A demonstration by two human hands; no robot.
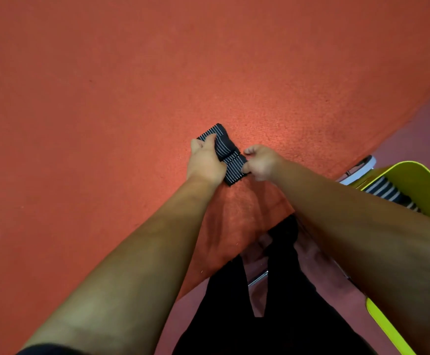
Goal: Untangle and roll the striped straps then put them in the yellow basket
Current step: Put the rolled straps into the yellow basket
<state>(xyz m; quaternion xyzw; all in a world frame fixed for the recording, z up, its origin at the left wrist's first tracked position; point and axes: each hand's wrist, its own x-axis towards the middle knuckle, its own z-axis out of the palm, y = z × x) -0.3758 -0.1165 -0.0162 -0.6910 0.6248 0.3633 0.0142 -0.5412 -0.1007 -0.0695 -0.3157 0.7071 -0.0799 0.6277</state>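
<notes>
Big orange fuzzy surface [132, 85] fills view left of yellow basket [413, 180]. Pink floor [426, 129] behind basket. Striped strap [230, 162] lies on orange surface, well left of basket, partly rolled. Left hand [205, 165] curled round rolled part. Right hand [262, 162] pinches end nearer basket. More striped straps [385, 192] inside basket. Right arm hides part of basket. White-and-metal thing [360, 169] just behind basket. Black trousers [273, 316] below-left of basket.
</notes>
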